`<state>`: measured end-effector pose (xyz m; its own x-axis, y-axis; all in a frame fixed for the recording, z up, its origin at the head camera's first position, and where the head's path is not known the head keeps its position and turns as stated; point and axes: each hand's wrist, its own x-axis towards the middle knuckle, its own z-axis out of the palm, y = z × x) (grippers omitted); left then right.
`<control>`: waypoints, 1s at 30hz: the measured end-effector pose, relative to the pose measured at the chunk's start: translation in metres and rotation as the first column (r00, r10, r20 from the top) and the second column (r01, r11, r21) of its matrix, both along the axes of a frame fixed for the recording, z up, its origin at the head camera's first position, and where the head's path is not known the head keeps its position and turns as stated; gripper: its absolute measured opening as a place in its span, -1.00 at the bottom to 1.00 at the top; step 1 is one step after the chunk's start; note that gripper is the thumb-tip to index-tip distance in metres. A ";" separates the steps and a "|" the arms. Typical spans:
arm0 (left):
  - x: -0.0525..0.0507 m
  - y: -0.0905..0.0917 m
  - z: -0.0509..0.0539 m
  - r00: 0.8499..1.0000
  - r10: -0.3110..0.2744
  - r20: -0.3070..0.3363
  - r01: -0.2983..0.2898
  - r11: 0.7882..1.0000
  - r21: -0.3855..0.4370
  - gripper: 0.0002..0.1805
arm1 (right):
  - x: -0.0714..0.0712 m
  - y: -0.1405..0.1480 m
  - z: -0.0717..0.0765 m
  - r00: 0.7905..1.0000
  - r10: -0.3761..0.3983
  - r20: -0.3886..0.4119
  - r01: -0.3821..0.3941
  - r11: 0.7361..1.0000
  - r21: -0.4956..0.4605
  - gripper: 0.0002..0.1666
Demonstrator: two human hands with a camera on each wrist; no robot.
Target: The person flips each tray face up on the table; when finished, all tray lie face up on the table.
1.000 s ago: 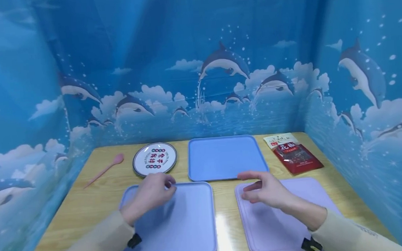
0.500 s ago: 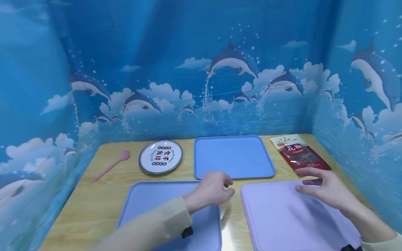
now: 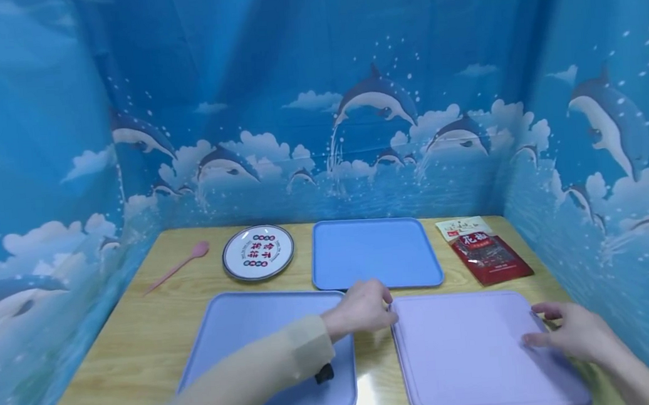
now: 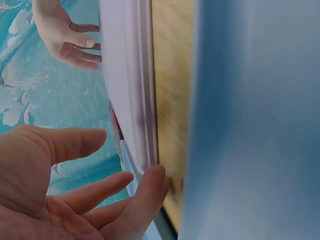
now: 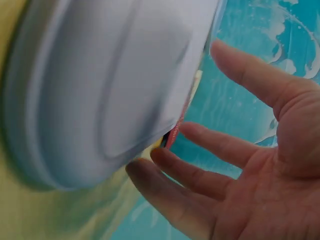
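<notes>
A lilac tray [image 3: 481,348] lies at the right front of the table. Beside its left edge, close to the far corner, is my left hand [image 3: 362,308], thumb and fingers apart. In the left wrist view the fingers [image 4: 145,192] come up to the tray's rim; whether they touch it is hard to tell. My right hand [image 3: 576,330] is at the tray's right edge, thumb over the surface. The right wrist view shows its fingers [image 5: 165,185] spread beside the tray's rounded corner [image 5: 65,165], holding nothing. The left forearm crosses a periwinkle tray [image 3: 275,306].
A blue tray [image 3: 376,255] stands at the back middle, a printed plate [image 3: 258,252] left of it. Further left lies a pink spoon [image 3: 179,266]. A red spice packet [image 3: 486,251] lies behind the lilac tray. A dolphin-print curtain [image 3: 317,102] surrounds the wooden table [image 3: 114,349].
My left hand has moved right, from over the periwinkle tray to the lilac tray's left edge. The right hand has moved right and lower, to that tray's right edge. The trays have not moved.
</notes>
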<state>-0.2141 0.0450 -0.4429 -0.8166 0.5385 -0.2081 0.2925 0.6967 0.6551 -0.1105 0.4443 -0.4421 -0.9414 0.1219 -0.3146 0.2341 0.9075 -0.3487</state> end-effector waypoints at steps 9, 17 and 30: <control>0.007 0.006 -0.003 0.987 -0.108 -0.121 0.096 0.991 -0.095 -0.52 | 0.001 0.007 -0.009 1.000 -0.004 0.019 0.004 1.000 0.013 0.14; 0.011 0.008 0.000 0.995 -0.083 -0.061 0.081 0.996 -0.023 -0.65 | 0.001 0.005 -0.011 1.000 0.008 0.008 -0.008 0.999 0.033 0.11; 0.012 0.004 -0.002 0.936 0.145 0.320 -0.245 0.923 0.298 -0.61 | -0.004 0.004 -0.010 1.000 0.008 0.000 -0.008 0.999 0.051 0.13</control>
<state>-0.2020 0.0489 -0.4449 -0.8440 0.4524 -0.2881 -0.0621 0.4511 0.8903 -0.1140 0.4479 -0.4525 -0.9424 0.1305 -0.3080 0.2270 0.9258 -0.3023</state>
